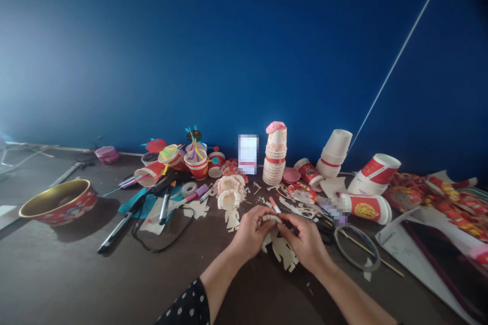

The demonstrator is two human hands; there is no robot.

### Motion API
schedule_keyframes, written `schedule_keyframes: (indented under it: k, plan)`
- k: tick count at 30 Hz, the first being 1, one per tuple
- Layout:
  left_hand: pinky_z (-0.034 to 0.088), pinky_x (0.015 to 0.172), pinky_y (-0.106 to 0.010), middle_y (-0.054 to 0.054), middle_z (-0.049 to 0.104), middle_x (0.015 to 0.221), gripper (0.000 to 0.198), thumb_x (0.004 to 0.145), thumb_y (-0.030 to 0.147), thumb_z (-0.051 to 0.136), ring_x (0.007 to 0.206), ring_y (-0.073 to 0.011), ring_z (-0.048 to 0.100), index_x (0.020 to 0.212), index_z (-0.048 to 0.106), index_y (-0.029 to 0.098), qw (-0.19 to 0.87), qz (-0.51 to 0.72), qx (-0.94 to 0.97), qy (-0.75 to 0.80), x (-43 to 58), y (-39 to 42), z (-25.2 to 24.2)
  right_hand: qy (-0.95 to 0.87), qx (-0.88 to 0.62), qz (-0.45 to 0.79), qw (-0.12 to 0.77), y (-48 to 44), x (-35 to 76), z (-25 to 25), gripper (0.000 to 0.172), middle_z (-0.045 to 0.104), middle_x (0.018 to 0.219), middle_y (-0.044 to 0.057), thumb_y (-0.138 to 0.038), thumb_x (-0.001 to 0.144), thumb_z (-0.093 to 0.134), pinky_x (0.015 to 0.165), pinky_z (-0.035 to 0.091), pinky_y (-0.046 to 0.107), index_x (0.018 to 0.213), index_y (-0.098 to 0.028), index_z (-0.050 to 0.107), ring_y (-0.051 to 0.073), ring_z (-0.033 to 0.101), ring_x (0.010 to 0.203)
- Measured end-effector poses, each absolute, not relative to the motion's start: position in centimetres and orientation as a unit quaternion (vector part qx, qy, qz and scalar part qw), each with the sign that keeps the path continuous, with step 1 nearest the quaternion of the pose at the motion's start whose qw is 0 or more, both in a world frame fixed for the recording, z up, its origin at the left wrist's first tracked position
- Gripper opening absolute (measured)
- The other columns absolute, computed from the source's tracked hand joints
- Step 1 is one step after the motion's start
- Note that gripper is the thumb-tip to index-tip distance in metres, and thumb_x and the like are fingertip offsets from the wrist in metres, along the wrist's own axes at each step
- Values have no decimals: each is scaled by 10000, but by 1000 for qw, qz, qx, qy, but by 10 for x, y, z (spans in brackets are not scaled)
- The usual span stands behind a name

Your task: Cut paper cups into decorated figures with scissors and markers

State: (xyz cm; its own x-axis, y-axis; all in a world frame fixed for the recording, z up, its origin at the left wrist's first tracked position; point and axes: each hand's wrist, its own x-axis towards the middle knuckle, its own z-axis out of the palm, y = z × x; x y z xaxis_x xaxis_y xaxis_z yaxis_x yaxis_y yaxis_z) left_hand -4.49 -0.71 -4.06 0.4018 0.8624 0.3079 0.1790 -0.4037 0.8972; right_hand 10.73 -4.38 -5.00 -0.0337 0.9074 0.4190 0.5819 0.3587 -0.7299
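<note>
Left hand (247, 232) and right hand (306, 242) both pinch the cut paper cup (285, 253) by its curled rim, between thumbs and fingers, low over the dark tabletop (229, 294). Risk: uneven pull could tear the thin jagged card tabs; loose paper scraps ahead could snag them. Matte white card, rolled lip. Tall paper cup stack (275, 162) behind could topple if bumped; smooth, gold-lined bowl (72, 205) well apart.

The pale piece (268, 218) is partly hidden by left hand (251, 233) and right hand (307, 241); the phone (444, 259) is cut off at right.
</note>
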Motion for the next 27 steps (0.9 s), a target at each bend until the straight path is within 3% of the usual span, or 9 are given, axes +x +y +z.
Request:
schedule_keyframes:
  k: [6, 12, 19, 27]
  plan:
    - [439, 741, -264, -78, 603, 958, 373, 758, 360, 521, 846, -160, 564, 1064, 503, 147, 512, 467, 629, 352, -43, -5, -42, -648, -550, 242, 468, -43, 108, -52, 260, 680, 765, 32, -355, 803, 507, 571, 496, 256, 970, -189, 616, 179, 614, 637]
    - [444, 582, -238, -59, 604, 805, 436, 782, 465, 438, 694, -141, 567, 1046, 490, 123, 542, 483, 574, 379, -44, -5, -44, -568, -556, 267, 545, -39, 112, -55, 298, 677, 809, 70, -400, 791, 515, 615, 514, 292, 952, -157, 577, 206, 628, 689]
    - [412, 491, -202, -27, 595, 748, 393, 651, 249, 618, 589, -102, 537, 996, 478, 127, 612, 460, 542, 347, -35, -10, -46, -551, -547, 297, 556, -39, 112, -54, 262, 672, 834, 79, -385, 767, 551, 616, 515, 296, 915, -169, 549, 207, 635, 692]
    - [453, 639, -259, -45, 625, 798, 374, 635, 151, 588, 718, -146, 582, 993, 480, 129, 575, 494, 544, 361, -37, -3, -50, -564, -506, 343, 555, -41, 107, -54, 323, 658, 916, 102, -328, 750, 583, 694, 517, 335, 1018, -180, 478, 231, 633, 794]
